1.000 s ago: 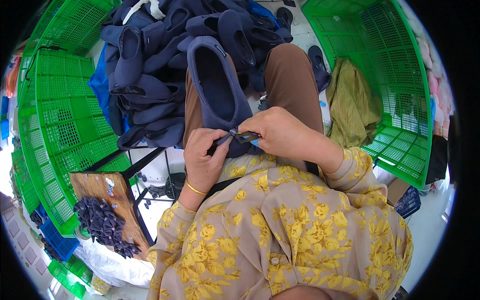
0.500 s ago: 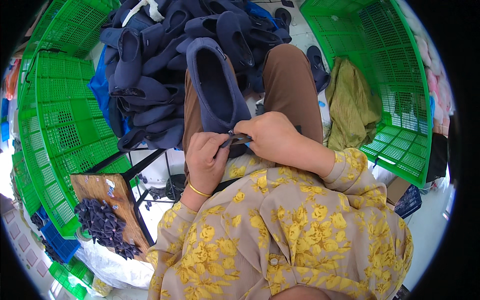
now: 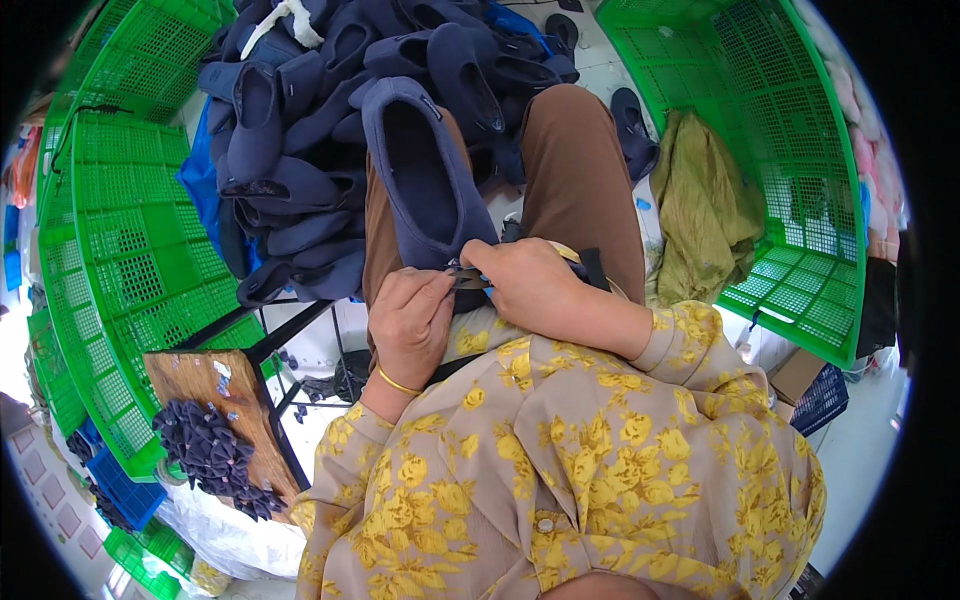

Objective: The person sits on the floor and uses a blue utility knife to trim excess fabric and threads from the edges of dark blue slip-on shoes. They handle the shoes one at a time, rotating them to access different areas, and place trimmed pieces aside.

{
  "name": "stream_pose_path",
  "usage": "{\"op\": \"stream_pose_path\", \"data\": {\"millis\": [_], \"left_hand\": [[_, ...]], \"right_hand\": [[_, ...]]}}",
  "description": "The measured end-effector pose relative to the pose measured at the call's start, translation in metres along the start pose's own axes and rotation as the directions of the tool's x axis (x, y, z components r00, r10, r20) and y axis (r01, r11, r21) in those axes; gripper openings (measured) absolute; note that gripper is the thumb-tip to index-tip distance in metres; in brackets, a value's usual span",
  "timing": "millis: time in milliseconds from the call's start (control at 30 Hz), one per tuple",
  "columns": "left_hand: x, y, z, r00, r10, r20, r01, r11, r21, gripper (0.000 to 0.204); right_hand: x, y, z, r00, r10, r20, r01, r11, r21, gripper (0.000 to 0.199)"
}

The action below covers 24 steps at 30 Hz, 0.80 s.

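Observation:
A dark blue slipper (image 3: 458, 190) rests against my left thigh, its opening facing up and its near end between my hands. My left hand (image 3: 410, 312) is closed, thumb and fingers pinching a small dark piece at that end; the fingers partly hide it. My right hand (image 3: 535, 285) is closed around what look like dark scissors (image 3: 470, 281), their blades pointing left toward my left fingertips. The grip is mostly hidden by the hand, with some yellow and black showing behind it.
A large heap of dark blue slippers (image 3: 300, 130) lies beyond my knees. Green plastic crates (image 3: 150, 250) stand at left, another green crate (image 3: 790, 180) at right with an olive cloth (image 3: 700, 210) beside it. Dark fabric bows (image 3: 205, 445) lie on a wooden board (image 3: 185, 375).
My right hand has shifted slightly down and turned, so a yellow and black part shows behind it. The slipper has tilted a little left. My left hand still pinches the same end.

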<state>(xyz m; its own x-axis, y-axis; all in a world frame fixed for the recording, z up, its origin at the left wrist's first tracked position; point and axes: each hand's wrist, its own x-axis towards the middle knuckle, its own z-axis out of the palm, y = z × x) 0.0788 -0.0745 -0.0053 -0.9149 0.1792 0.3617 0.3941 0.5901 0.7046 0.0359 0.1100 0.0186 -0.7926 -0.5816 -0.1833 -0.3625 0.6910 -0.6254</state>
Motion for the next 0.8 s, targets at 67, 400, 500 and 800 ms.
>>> {"op": "stream_pose_path", "data": {"millis": [67,400,500,800], "left_hand": [[0.000,0.000,0.000,1.000,0.008,-0.004,-0.008,1.000,-0.005,0.027],[0.001,0.008,-0.002,0.992,-0.097,-0.087,0.097,0.995,-0.003,0.027],[-0.005,0.009,-0.005,0.988,-0.133,-0.083,0.134,0.991,0.006,0.033],[-0.012,0.066,-0.211,0.907,-0.220,-0.360,-0.232,0.451,-0.862,0.005]], "right_hand": [[0.000,0.001,0.000,1.000,0.008,0.000,-0.008,0.999,0.033,0.023],[-0.007,0.012,0.006,0.996,0.020,-0.088,0.015,0.926,0.378,0.026],[-0.008,0.010,0.009,0.996,0.015,-0.087,0.022,0.912,0.410,0.029],[-0.018,0.008,-0.004,0.995,0.096,-0.023,-0.071,0.859,0.508,0.029]]}}
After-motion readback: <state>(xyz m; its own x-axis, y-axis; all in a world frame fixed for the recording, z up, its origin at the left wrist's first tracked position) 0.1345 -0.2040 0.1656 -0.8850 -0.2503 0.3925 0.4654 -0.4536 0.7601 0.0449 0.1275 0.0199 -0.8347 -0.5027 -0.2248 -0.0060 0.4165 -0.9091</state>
